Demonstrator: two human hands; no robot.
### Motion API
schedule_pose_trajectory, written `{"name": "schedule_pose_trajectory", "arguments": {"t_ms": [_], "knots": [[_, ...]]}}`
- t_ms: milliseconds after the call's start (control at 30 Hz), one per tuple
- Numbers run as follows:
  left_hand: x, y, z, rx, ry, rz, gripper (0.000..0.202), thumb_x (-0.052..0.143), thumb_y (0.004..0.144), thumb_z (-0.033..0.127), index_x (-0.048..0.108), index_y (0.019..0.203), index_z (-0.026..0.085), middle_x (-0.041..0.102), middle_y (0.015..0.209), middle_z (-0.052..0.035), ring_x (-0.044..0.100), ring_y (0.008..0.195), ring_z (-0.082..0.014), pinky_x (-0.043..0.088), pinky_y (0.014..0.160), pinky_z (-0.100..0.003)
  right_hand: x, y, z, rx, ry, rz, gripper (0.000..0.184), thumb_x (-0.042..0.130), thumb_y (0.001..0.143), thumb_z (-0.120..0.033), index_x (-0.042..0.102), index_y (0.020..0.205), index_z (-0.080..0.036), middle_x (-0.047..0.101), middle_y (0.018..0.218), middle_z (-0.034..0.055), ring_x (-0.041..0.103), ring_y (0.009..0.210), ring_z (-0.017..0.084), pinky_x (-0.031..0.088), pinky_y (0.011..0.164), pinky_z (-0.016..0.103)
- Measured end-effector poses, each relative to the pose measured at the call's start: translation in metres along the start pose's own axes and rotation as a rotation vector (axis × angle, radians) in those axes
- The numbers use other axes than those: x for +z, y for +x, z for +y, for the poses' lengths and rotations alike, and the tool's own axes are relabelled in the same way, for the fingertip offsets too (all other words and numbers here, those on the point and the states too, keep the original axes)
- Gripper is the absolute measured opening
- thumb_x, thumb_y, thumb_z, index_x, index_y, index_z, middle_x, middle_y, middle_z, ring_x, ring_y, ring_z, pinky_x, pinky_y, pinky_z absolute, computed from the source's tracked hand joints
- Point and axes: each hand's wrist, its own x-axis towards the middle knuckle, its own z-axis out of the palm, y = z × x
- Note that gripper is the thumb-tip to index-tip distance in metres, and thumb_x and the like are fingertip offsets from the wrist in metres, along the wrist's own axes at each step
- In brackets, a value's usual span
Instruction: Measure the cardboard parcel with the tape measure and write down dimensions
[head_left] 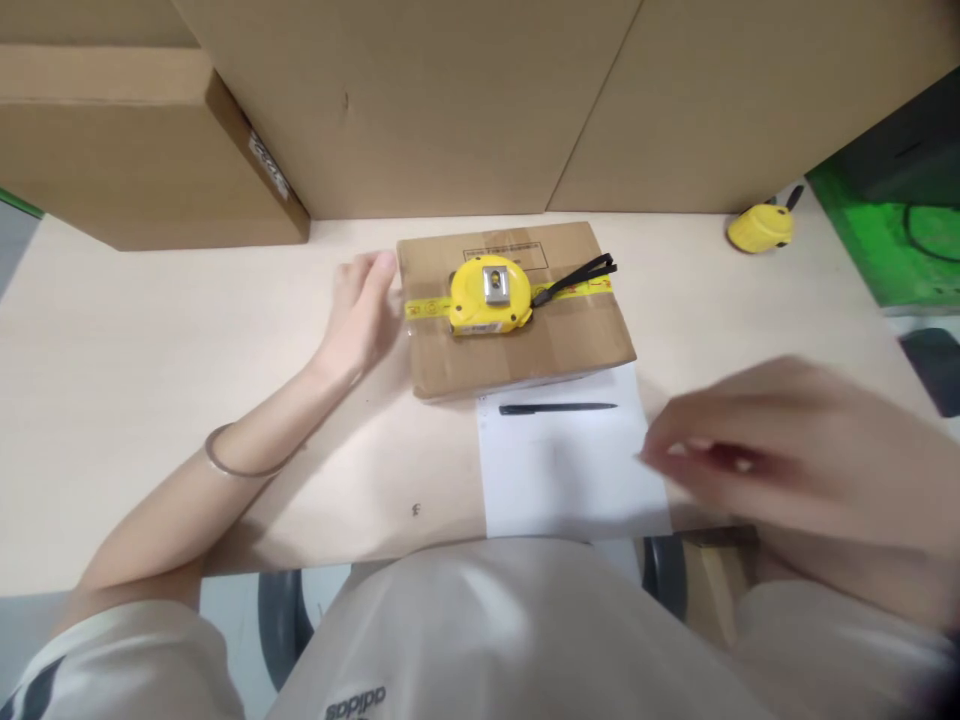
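Worktop seen from above, with both hands over it. The yellow tape measure lies on a small carton midway along the worktop, nearer its far edge; a yellow printed strip crosses the carton beneath it, whether blade or adhesive tape cannot be told. Left hand: just beside the carton's left side, fingers loosely extended, grasping nothing visible. Right hand: blurred, fingers curled, above the sheet's right edge; whether it holds anything cannot be told. Progress, as judged: the measure is placed on the carton, but the paper sheet, reaching the worktop's near edge, looks almost unwritten, and the pen lies on it unheld. Surroundings: cardboard panels wall off the far edge; a larger box occupies the far left corner, a second tape measure the far right. The carton overlaps the sheet's far end.
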Motion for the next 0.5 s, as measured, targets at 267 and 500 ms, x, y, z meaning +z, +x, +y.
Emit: {"name": "schedule_pose_trajectory", "arguments": {"t_ms": [267,500], "knots": [[-0.018,-0.076,0.052,1.059,0.147,-0.394,0.020,0.056,0.095,0.030,0.061,0.077,0.025,0.060,0.065,0.0029,0.059,0.063,-0.0124,0.053,0.060,-0.028,0.088,-0.042,0.032,0.144,-0.605,-0.137,0.023,0.049,0.095,-0.020,0.070,0.102,-0.014,0.065,0.055,0.0032,0.055,0.044,0.017,0.024,0.048,0.031],[0.010,-0.119,0.034,0.751,0.313,-0.838,0.070,0.052,0.098,0.053,0.037,0.150,0.008,0.056,0.146,-0.0208,0.052,0.140,-0.0303,0.048,0.116,-0.044,0.080,-0.049,0.042,0.081,-0.253,0.118,0.014,0.053,0.089,-0.016,0.056,0.076,-0.021,0.055,0.052,-0.0044,0.047,0.046,0.010,0.034,0.051,0.025]]}}
